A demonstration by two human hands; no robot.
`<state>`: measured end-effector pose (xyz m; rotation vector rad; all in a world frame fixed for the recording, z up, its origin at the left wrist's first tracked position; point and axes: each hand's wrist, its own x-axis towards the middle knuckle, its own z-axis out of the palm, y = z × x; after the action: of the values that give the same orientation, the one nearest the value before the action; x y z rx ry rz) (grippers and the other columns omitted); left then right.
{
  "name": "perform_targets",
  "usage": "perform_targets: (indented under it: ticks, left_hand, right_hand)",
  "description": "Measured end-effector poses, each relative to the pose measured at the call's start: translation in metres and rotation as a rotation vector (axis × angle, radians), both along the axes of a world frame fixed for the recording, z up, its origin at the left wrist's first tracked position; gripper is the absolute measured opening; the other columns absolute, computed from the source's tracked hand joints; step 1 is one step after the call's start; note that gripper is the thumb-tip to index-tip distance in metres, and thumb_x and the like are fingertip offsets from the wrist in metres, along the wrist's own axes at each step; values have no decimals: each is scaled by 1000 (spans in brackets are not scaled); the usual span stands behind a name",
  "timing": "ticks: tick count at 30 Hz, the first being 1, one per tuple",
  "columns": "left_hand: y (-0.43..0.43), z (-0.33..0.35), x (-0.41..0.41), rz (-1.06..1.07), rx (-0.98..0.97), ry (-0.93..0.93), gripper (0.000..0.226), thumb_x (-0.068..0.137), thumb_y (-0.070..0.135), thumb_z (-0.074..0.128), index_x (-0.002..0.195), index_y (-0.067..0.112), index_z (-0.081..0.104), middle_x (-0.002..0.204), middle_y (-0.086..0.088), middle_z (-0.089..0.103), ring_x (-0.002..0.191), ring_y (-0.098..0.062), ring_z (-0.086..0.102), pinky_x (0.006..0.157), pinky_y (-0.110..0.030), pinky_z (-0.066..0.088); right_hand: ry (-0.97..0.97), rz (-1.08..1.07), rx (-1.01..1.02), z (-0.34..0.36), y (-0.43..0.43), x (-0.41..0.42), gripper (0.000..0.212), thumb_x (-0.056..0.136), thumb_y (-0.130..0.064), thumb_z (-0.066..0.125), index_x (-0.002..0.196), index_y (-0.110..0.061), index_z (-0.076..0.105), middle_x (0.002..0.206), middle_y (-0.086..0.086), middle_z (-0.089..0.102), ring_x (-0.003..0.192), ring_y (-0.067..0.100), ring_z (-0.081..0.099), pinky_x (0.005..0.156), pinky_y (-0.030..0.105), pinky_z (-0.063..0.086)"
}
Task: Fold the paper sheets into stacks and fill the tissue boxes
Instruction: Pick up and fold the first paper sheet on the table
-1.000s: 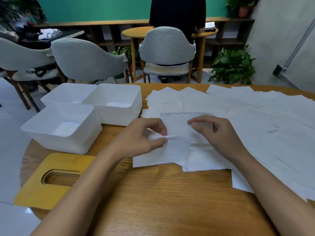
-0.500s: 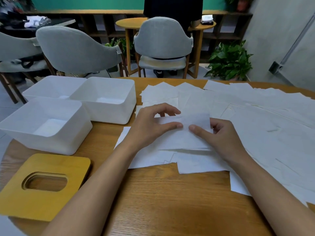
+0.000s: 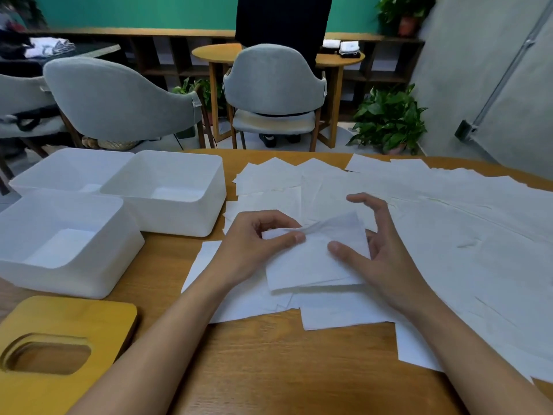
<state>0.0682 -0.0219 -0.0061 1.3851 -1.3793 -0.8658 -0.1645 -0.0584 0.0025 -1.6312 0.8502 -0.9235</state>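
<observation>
Noted 3 open white tissue boxes (image 3: 179,218) at 10 o'clock on the table (image 3: 284,369), each showing a pale flat patch inside, sheet or bare floor not determinable. Found folded sheet (image 3: 311,265) at centre, 10 o'clock edge pinched between left hand (image 3: 254,250) thumb and forefinger, right hand (image 3: 386,262) thumb pressing it, fingers spread wide. Against 0.5 s earlier: left fingers no longer flat, edge raised.
</observation>
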Motion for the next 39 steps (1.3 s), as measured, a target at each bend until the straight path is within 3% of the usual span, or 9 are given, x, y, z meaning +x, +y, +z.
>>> perform_targets:
  ticks: [4,11,15,17,19,21,24,29,39]
  left_hand:
    - [1,3,-3,-64,-5,-24,7,92,27,80,96,22,83,99,12,79,98,-5,72,81,-16,52]
    - [4,8,-6,-154,39,-36,7,94,25,78,96,20,82,96,8,80,95,-6,73,79,-14,51]
    - [4,15,-15,-92,0,-22,9,90,27,82,98,22,83,98,12,79,97,-2,72,80,-12,51]
    - [2,13,-23,-17,-71,-19,17,87,29,84,103,25,81,94,8,76,86,0,67,72,-11,47]
    - [-4,8,-33,92,-175,-95,27,87,32,84,112,28,74,87,1,69,76,-5,59,66,-16,45]
    - [-9,1,-42,117,-283,-256,33,89,32,84,115,26,66,90,7,66,82,-12,63,67,-19,47]
    - [-7,-7,-50,-76,-364,-507,36,87,41,84,111,26,62,100,13,61,91,-12,60,75,-24,47]
    - [4,-19,-53,-363,-223,-777,56,76,75,76,118,37,69,118,22,55,113,-3,50,98,-30,44]
    - [11,-14,-62,-372,-211,-617,9,93,38,77,98,33,82,109,21,68,112,-1,61,96,-23,45]
  right_hand:
    - [134,62,-62,0,-1,-3,14,93,-18,74,102,-26,82,108,-17,77,106,0,68,86,11,47]
    - [110,54,-9,-1,-1,-6,16,93,-12,75,99,-23,84,112,-12,78,114,4,68,98,25,51]
    - [109,96,42,2,0,-10,14,93,-12,75,100,-20,84,107,-8,80,110,6,70,93,21,53]
    - [128,33,15,4,-3,-17,16,94,-10,73,97,-20,85,103,-9,80,107,5,71,95,21,53]
    - [162,-90,-78,6,-11,-27,20,94,-5,72,94,-21,85,99,-11,80,104,1,70,99,23,53]
    - [176,-214,-161,5,-21,-41,25,94,-1,70,94,-22,84,99,-13,80,105,1,70,104,27,52]
    - [166,-340,-209,-1,-29,-58,28,94,-3,69,98,-26,83,105,-17,78,113,1,67,108,29,48]
    - [133,-350,-202,-7,-29,-56,33,94,-2,66,99,-31,81,108,-23,76,114,-6,63,104,19,43]
    - [144,-273,-228,-11,-30,-56,34,98,-3,64,106,-30,81,114,-21,75,119,-2,62,112,31,45]
